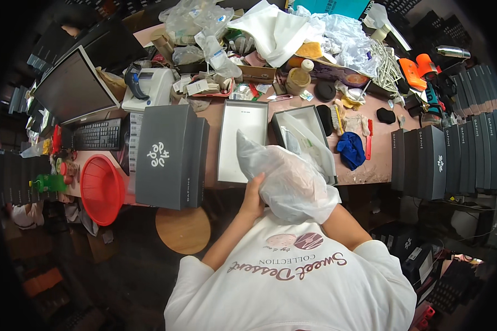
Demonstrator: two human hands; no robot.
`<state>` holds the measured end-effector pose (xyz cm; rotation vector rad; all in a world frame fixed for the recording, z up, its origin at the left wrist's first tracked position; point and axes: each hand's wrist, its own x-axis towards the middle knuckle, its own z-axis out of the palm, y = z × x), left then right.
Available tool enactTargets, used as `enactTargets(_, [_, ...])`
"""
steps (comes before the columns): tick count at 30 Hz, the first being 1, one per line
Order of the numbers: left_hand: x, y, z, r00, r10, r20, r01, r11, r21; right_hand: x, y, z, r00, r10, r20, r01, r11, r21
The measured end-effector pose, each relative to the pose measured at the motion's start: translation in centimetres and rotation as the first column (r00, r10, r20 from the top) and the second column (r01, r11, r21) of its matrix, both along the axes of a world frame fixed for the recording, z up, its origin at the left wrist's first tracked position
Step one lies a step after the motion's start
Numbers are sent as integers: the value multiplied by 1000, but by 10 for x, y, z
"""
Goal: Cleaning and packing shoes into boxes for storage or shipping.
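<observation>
A translucent white plastic bag (284,185) hangs before my chest, at the table's front edge. My left hand (253,197) grips the bag's left side, thumb up along it. My right forearm goes into the bag's opening from the right. Through the cloudy plastic my right hand (300,175) shows only as a pinkish shape; its fingers, and anything in them, are hidden. Just beyond the bag stands an open grey shoe box (327,160) with white wrapping inside, partly covered by the bag. Left of it lies a shoe-box lid (243,118), white inside facing up.
Closed grey shoe boxes (168,160) stand at left, with more boxes (425,163) in a row at right. A red basket (102,190) sits by the left edge, below a keyboard (98,135). A blue cloth (351,150) and red brush (369,140) lie right; clutter fills the back.
</observation>
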<state>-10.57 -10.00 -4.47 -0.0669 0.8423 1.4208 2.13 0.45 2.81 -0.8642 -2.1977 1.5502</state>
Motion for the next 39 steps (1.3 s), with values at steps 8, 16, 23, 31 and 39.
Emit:
enactTargets(8, [13,-6,14,970,-28,-241,37,999,32,3,-2,-6,995,9,96,-47,916,399])
enactTargets(16, [-52,20,5,962,242,-127,-223,964,148,8,1,-16,986,66,152,-127,890,437])
enactTargets(23, [-66,53,-62,983,33,-183,16,965,263,32,-45,51,929,282,241,-370,662,652])
enactTargets(31, [-64,78,-46,946,64,-318,-3,982,190,35,21,76,981,-136,-141,163,967,197])
enactTargets(39, [-109,63,-43,890,284,-356,-257,959,122,-11,-28,19,993,-5,-122,-65,825,-562])
